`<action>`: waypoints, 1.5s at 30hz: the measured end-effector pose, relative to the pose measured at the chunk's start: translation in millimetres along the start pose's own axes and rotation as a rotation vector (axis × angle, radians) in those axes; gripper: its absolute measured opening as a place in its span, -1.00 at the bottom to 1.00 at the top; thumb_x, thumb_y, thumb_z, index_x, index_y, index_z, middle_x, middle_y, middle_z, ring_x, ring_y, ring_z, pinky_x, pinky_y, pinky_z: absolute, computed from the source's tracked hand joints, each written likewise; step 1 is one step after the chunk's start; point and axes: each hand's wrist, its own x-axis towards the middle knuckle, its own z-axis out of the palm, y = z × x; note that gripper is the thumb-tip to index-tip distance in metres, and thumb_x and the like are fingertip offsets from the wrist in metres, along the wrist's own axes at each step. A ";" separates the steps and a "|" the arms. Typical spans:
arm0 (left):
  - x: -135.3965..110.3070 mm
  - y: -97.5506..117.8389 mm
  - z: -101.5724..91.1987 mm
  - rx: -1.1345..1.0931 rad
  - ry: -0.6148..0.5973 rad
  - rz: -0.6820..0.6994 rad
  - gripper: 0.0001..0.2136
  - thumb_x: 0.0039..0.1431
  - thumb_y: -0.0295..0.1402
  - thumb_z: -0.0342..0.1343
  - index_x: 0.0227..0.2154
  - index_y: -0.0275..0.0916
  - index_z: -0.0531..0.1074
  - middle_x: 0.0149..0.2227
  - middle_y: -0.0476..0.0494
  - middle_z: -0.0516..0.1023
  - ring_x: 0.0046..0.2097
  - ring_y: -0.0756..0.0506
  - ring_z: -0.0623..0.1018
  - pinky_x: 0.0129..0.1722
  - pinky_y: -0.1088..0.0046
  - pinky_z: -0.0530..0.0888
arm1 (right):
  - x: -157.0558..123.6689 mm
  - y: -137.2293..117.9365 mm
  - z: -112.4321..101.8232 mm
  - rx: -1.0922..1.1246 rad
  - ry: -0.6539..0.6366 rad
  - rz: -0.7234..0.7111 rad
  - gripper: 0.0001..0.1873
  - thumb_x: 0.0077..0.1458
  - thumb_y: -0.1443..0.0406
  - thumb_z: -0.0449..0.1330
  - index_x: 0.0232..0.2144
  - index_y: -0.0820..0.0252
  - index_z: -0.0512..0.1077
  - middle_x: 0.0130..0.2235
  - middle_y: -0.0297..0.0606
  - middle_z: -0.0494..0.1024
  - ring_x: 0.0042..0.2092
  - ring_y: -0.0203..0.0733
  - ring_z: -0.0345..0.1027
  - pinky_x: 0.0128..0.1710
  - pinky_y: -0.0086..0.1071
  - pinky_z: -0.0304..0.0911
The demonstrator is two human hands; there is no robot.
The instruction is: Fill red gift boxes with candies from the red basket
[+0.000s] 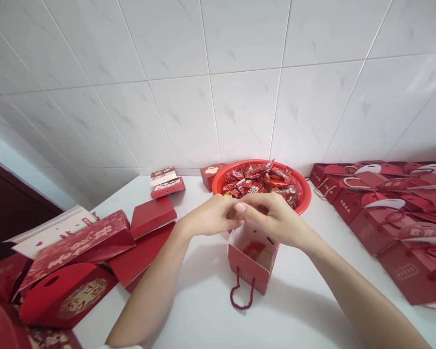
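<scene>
A small red paper gift box stands upright on the white table, its top open and its pale inside showing. A twisted dark red cord handle hangs from its near side. Above the far rim, my left hand and my right hand meet with fingers curled and pressed together. A thin bit of red shows just under the fingertips; what they grip is mostly hidden. Inside the box lies something red and blurred. Behind my hands sits a red plastic basket holding wrapped candies.
Rows of closed red gift boxes with cord handles fill the right side. At left, red boxes and flattened cartons are piled up. Smaller red boxes stand near the tiled wall, one beside the basket.
</scene>
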 end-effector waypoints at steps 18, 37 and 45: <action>-3.9 7.0 -4.4 -0.102 -0.118 -0.063 -0.91 0.10 -0.35 0.08 -0.47 -0.21 0.31 -0.47 0.04 0.46 -0.43 -0.01 0.47 -0.46 0.53 0.34 | -5.3 -10.7 -40.9 -0.133 0.301 -0.063 -0.86 0.19 0.26 0.21 -0.35 0.19 0.54 -0.33 -0.28 0.62 -0.30 -0.25 0.48 -0.31 -0.43 0.35; 40.3 -39.6 17.0 -0.099 0.284 0.009 -0.79 0.20 -0.23 0.07 -0.26 -0.25 0.48 -0.16 -0.16 0.59 -0.17 -0.11 0.56 -0.08 0.33 0.50 | 20.9 114.9 -79.0 -0.637 0.295 0.351 -0.53 0.16 0.43 0.06 0.13 0.27 0.38 0.15 -0.05 0.48 0.12 -0.02 0.40 0.14 -0.19 0.27; 55.7 -48.3 20.8 -0.030 0.293 -0.073 -0.77 0.09 -0.39 0.07 -0.19 -0.26 0.49 -0.09 -0.21 0.61 -0.11 -0.13 0.60 -0.03 0.30 0.53 | 19.2 127.8 -73.8 -0.795 0.073 0.344 -0.51 0.17 0.40 0.05 0.15 0.24 0.40 0.33 -0.10 0.24 0.28 0.18 0.17 0.25 0.00 0.12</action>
